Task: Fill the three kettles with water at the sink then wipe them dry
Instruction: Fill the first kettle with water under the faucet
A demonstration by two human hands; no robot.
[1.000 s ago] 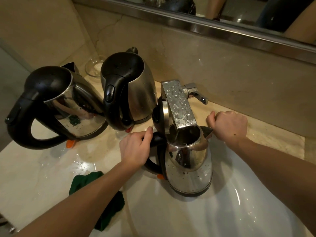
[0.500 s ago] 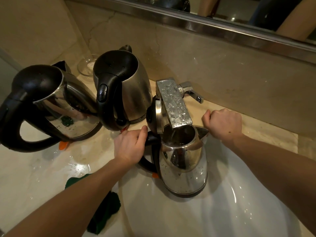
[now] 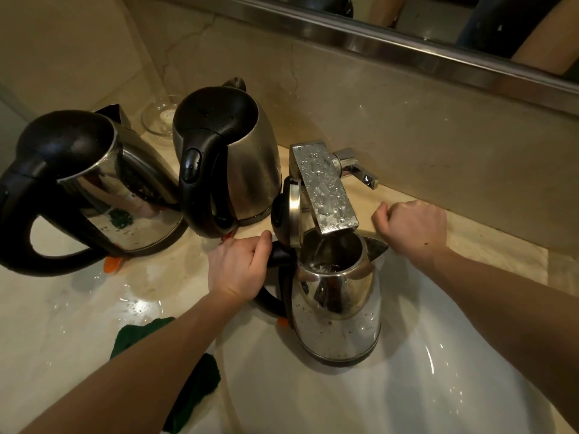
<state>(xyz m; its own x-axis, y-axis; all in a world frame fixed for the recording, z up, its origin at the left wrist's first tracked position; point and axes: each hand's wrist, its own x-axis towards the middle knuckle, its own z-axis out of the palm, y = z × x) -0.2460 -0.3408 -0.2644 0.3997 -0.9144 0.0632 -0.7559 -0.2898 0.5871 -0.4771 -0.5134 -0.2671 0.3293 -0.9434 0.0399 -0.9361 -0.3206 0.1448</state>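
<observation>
1. Grip: left hand (image 3: 238, 270) is wrapped round the black handle (image 3: 275, 256) of the third kettle (image 3: 338, 308), fingers curled over the top of it and thumb along the near side.
2. Right hand (image 3: 410, 228) is balled into a loose fist with nothing visible in it. It sits at the back rim of the sink (image 3: 407, 386), just beside the kettle's pouring lip and apart from it.
3. Third kettle stands upright inside the white basin, at its back left. Lid (image 3: 293, 211) is flipped open and stands on edge at the handle side.
4. Tap spout (image 3: 326, 189), flat and covered in droplets, reaches over the kettle's open mouth. A thin stream appears to run from its end, and water shows inside.
5. Tap lever (image 3: 360, 173) juts to the right of the spout base, well clear of the right hand.
6. Middle kettle (image 3: 232, 158), lid closed, stands on the counter (image 3: 62, 324) just left of the tap. Far-left kettle (image 3: 94, 189), lid closed, stands beside it, nearly touching.
7. Counter surface between the kettles and the basin is wet.
8. Green cloth (image 3: 169, 371) lies crumpled at the basin's left edge, partly under the left forearm.
9. Glass dish (image 3: 159, 117) sits behind the two counter kettles, by the wall.
</observation>
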